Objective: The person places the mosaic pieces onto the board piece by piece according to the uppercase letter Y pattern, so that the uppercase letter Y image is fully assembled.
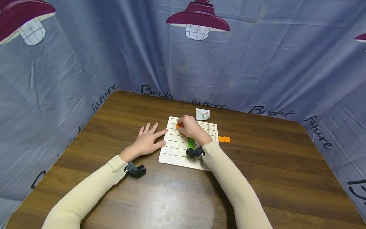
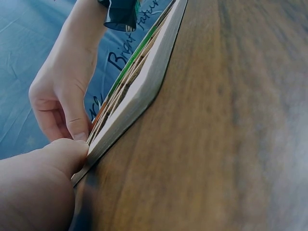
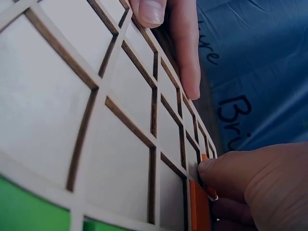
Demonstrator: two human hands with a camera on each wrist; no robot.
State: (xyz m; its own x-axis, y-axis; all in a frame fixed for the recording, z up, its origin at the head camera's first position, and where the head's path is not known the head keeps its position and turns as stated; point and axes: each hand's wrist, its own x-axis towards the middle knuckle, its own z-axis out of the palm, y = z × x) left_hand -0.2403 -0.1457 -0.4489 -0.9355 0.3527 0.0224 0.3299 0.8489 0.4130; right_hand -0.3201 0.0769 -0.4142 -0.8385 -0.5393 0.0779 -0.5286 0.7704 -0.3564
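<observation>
A white square grid board (image 1: 171,157) lies on the table. My left hand (image 1: 146,142) rests with spread fingers left of it, its thumb and index finger at the board's left edge. Over the board's upper left part, my right hand (image 1: 191,128) pinches a small orange tile (image 1: 178,126) at a cell. In the right wrist view the right thumb (image 3: 226,168) is against that tile, and a second orange tile (image 3: 199,207) sits in a nearer cell. Green tiles (image 1: 191,145) lie in the board's middle, partly hidden by the right wrist.
Orange tiles (image 1: 227,139) lie on the brown wooden table (image 1: 271,165) by the board's right edge. Behind the board is a small paper card (image 1: 202,114) with a coloured grid pattern. Blue curtains (image 1: 243,63) enclose the table.
</observation>
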